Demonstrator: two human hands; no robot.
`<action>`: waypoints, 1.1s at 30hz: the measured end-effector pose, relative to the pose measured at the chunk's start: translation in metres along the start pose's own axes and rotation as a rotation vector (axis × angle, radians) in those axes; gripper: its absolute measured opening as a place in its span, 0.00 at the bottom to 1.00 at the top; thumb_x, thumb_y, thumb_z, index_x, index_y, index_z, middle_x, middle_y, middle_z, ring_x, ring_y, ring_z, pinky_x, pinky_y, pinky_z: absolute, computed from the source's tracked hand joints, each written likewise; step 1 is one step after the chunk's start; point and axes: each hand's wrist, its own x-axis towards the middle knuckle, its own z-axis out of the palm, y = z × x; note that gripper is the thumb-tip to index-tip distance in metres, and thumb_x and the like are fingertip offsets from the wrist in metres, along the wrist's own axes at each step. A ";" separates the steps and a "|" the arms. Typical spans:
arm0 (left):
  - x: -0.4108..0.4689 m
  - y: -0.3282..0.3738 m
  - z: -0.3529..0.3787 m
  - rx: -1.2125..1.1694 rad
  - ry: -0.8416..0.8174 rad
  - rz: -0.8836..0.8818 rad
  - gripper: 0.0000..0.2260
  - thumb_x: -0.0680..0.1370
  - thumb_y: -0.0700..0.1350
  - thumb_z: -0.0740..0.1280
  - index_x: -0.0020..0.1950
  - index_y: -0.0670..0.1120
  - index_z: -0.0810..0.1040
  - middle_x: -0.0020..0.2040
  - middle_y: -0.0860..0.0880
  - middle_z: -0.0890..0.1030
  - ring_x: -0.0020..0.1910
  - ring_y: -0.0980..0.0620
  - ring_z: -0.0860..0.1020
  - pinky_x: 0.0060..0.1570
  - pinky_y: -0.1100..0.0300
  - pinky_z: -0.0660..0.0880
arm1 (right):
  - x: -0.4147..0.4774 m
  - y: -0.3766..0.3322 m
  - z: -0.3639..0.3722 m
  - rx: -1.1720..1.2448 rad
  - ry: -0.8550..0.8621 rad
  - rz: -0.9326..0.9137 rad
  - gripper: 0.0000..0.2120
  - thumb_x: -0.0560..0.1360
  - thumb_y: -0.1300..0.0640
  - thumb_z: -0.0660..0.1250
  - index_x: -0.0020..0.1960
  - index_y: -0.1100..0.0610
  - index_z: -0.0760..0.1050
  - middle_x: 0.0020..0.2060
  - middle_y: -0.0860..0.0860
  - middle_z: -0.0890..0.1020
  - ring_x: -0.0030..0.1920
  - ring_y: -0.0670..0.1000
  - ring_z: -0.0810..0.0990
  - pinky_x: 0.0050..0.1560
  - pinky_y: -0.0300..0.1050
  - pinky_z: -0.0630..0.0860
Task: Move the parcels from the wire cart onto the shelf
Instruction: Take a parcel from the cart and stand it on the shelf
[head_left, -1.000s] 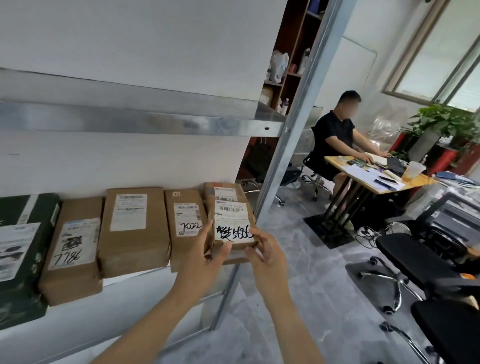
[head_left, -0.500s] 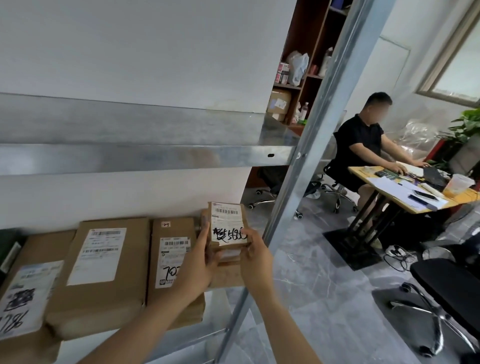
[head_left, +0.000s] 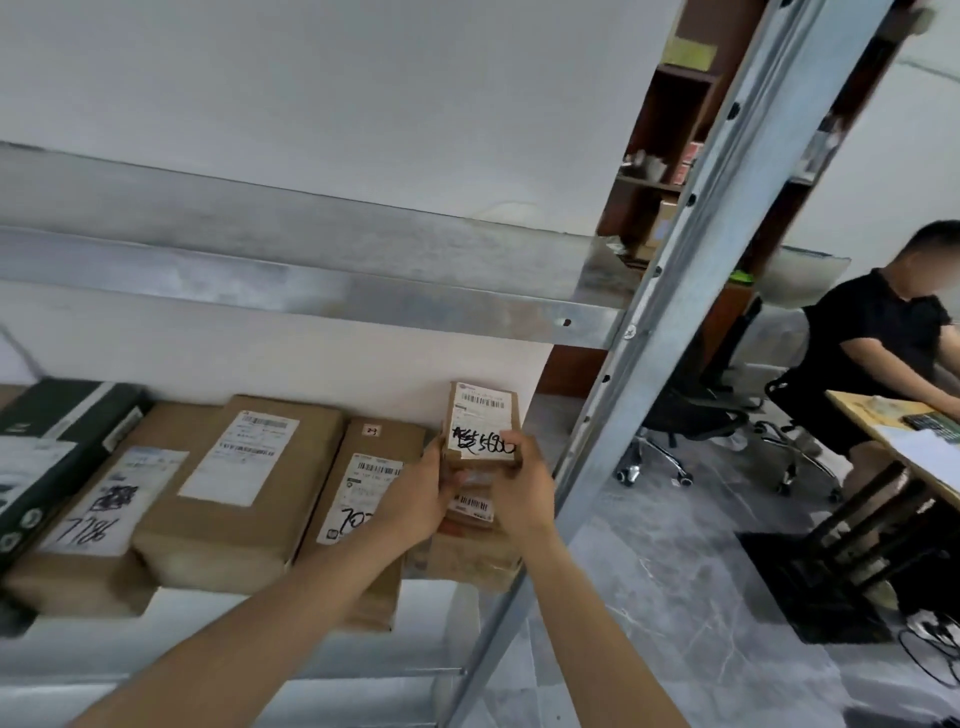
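Observation:
A small brown parcel (head_left: 483, 423) with a white label and black handwriting stands upright at the right end of the metal shelf (head_left: 291, 654). My left hand (head_left: 415, 499) grips its left side and my right hand (head_left: 524, 486) its right side. It rests on top of another brown parcel (head_left: 467, 556) lying flat. To the left lie several brown parcels: one marked "70.." (head_left: 363, 499), a larger one (head_left: 244, 483) and one marked "7786" (head_left: 98, 525). The wire cart is out of view.
A dark green box (head_left: 47, 447) sits at the shelf's far left. The upper shelf's metal edge (head_left: 311, 296) runs above, and a slanted steel upright (head_left: 670, 291) stands just right of my hands. A person in black sits at a desk (head_left: 893, 431) on the right, among office chairs (head_left: 685, 421).
The view has swung up and left while both hands carried the small parcel further back onto the shelf, now standing over the flat parcel at the right end.

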 end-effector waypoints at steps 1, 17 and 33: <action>0.001 0.000 0.000 0.019 0.003 -0.014 0.20 0.79 0.44 0.62 0.71 0.46 0.63 0.59 0.48 0.79 0.55 0.48 0.79 0.49 0.58 0.74 | 0.002 -0.002 -0.001 -0.010 -0.024 0.010 0.24 0.74 0.74 0.56 0.66 0.56 0.69 0.60 0.52 0.77 0.59 0.53 0.77 0.51 0.35 0.72; -0.093 -0.034 -0.104 0.859 0.293 -0.093 0.37 0.70 0.66 0.60 0.74 0.50 0.59 0.73 0.42 0.63 0.72 0.40 0.60 0.68 0.43 0.60 | -0.041 -0.044 0.019 -0.521 -0.186 -0.557 0.28 0.75 0.59 0.64 0.74 0.52 0.62 0.76 0.59 0.54 0.76 0.63 0.49 0.74 0.63 0.52; -0.372 -0.141 -0.239 0.986 0.620 -0.796 0.41 0.66 0.65 0.68 0.73 0.48 0.61 0.72 0.44 0.65 0.68 0.42 0.65 0.60 0.47 0.67 | -0.206 -0.128 0.217 -0.650 -0.790 -1.139 0.37 0.71 0.44 0.70 0.74 0.50 0.57 0.74 0.56 0.56 0.73 0.61 0.56 0.68 0.58 0.62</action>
